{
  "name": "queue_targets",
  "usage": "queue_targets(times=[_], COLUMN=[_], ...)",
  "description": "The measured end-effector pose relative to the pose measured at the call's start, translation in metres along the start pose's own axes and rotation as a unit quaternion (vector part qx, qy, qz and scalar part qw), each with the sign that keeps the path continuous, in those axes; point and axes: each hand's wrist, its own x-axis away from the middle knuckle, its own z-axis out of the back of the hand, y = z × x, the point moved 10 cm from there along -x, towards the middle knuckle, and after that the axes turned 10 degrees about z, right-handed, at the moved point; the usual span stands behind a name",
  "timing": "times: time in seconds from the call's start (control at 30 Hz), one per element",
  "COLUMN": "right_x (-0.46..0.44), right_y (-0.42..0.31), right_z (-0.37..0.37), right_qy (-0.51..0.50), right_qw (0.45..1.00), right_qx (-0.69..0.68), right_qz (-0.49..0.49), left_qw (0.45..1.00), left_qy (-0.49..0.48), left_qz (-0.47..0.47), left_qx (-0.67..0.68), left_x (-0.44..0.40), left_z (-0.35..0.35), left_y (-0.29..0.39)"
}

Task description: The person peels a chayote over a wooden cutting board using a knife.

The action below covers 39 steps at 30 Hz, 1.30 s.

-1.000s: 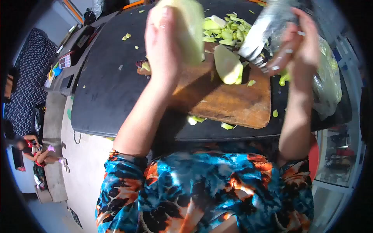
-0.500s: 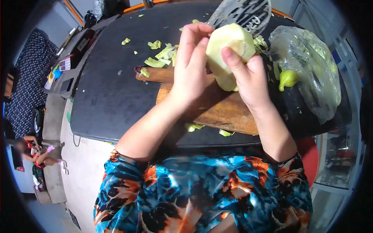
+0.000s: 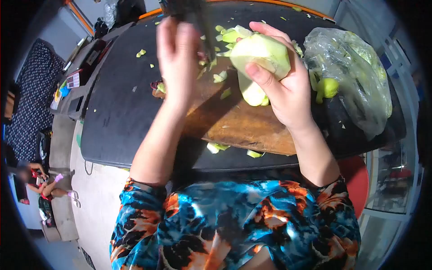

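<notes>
In my right hand (image 3: 288,85) is a peeled pale green gourd (image 3: 261,54), with my thumb pressed on its near face and my fingers behind it. Its lower end hangs over the wooden cutting board (image 3: 243,128). My left hand (image 3: 177,58) is raised to the left, blurred by motion, closed on a broad-bladed knife (image 3: 193,27). The dark blade points up and away, nearly edge-on, and is apart from the gourd. Pale green peelings (image 3: 219,76) lie on the board and behind it.
A clear plastic bag (image 3: 355,81) with green contents lies on the right of the black table (image 3: 121,112). Beside it sits a yellow-green gourd end piece (image 3: 330,87). More scraps (image 3: 217,147) lie along the near edge. Far left, a person (image 3: 42,180) sits.
My left hand and the knife have swung left, away from the gourd, and the blade has turned from broad side to nearly edge-on. The gourd has shifted slightly left in my right hand.
</notes>
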Motion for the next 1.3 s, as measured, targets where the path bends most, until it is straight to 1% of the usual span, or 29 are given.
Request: queue_targets(times=[0.03,0.1,0.17,0.2,0.23,0.3,0.33,0.37,0.43,0.47,0.5,0.57,0.6,0.7,0.8,0.9,0.97,1.0,1.1,1.2,1.3], right_x=[0.001,0.002,0.000,0.000,0.001,0.001,0.002,0.005,0.010,0.014,0.014,0.015,0.016,0.018,0.018,0.020,0.021,0.022,0.019,0.013,0.010], right_y=[0.005,0.016,0.017,0.019,0.020,0.025,0.029,0.034,0.046,0.050,0.050,0.052,0.052,0.053,0.051,0.050,0.052,0.054,0.052,0.047,0.045], right_z=[0.004,0.012,0.016,0.015,0.016,0.016,0.014,0.017,0.023,0.021,0.023,0.025,0.025,0.025,0.029,0.031,0.031,0.031,0.033,0.034,0.034], right_qy=[0.006,0.016,0.020,0.012,0.003,0.031,0.044,0.076,0.142,0.153,0.169,0.202,0.203,0.204,0.199,0.234,0.236,0.238,0.225,0.147,0.118], right_qw=[1.000,0.997,0.997,0.997,0.996,0.990,0.983,0.977,0.957,0.942,0.937,0.926,0.923,0.918,0.931,0.924,0.919,0.917,0.929,0.960,0.968], right_qx=[-0.009,-0.028,0.006,0.023,0.041,-0.045,-0.090,-0.123,-0.191,-0.229,-0.238,-0.255,-0.262,-0.267,-0.231,-0.225,-0.229,-0.230,-0.206,-0.123,-0.103], right_qz=[-0.025,-0.074,-0.068,-0.070,-0.074,-0.126,-0.153,-0.158,-0.165,-0.194,-0.194,-0.193,-0.196,-0.209,-0.201,-0.200,-0.216,-0.223,-0.210,-0.202,-0.195], left_qw=[0.995,0.988,0.976,0.965,0.963,0.951,0.961,0.964,0.975,0.963,0.965,0.975,0.974,0.975,0.978,0.977,0.972,0.974,0.977,0.977,0.977], left_qy=[0.012,0.014,0.000,-0.029,-0.074,-0.158,-0.121,-0.137,-0.116,-0.143,-0.171,-0.178,-0.177,-0.175,-0.170,-0.169,-0.187,-0.181,-0.168,-0.169,-0.173], left_qz=[0.014,0.007,0.033,0.061,0.086,0.133,0.163,0.153,0.160,0.178,0.148,0.117,0.123,0.129,0.121,0.129,0.140,0.136,0.129,0.130,0.126], left_qx=[0.097,0.151,0.217,0.255,0.246,0.230,0.188,0.171,0.102,0.140,0.132,0.066,0.064,0.050,0.031,0.027,0.027,0.027,0.024,0.013,0.000], left_x=[-0.009,-0.013,-0.006,0.001,0.005,0.018,0.026,0.032,0.040,0.045,0.046,0.049,0.050,0.052,0.052,0.054,0.056,0.056,0.057,0.057,0.056], left_z=[0.014,0.031,0.033,0.027,0.018,0.000,-0.003,-0.011,-0.020,-0.027,-0.032,-0.035,-0.036,-0.037,-0.036,-0.036,-0.038,-0.037,-0.038,-0.036,-0.036], left_y=[-0.003,0.007,0.008,0.005,0.002,-0.002,-0.008,-0.005,-0.006,-0.008,-0.008,-0.008,-0.009,-0.010,-0.009,-0.009,-0.012,-0.010,-0.006,-0.007,-0.003])
